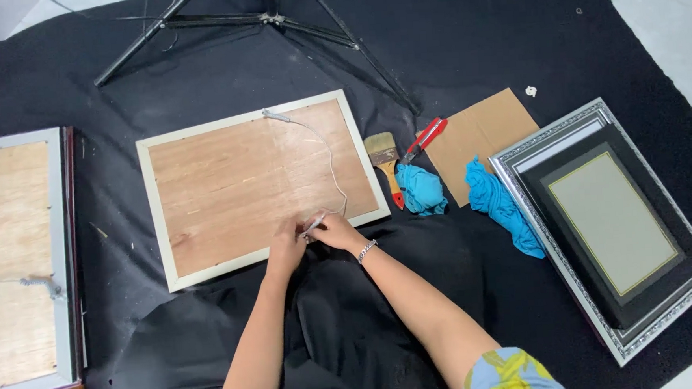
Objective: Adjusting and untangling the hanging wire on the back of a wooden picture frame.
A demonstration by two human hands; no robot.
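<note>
My right hand [336,231] and left hand [287,245] pinch the thin white hanging wire [330,165] together; white-rimmed plywood-backed frame [260,183] lies face down beneath.

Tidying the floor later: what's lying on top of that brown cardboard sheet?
On the cardboard sheet lie part of a blue cloth and the red cutter's tip. Anything beneath them is hidden.

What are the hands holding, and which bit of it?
Both the right hand and left hand pinch the near end of the cord on the frame.
</note>
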